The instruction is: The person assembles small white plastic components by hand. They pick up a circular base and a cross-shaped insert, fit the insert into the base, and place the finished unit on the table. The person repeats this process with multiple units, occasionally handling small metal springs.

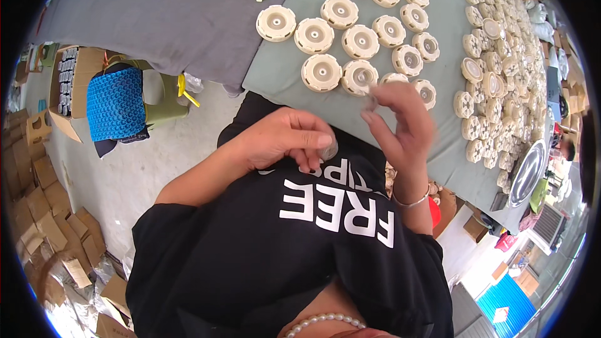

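Cream discs (360,42) are lying upper centre, beyond the left hand (285,138), which is pinching a clear piece (329,150); near them the right hand (405,126) is showing bent fingers, its grip too blurred to judge.

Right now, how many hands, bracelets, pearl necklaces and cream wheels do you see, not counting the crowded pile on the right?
Hands: 2
Bracelet: 1
Pearl necklace: 1
Cream wheels: 17, some partly hidden
Total: 21 visible
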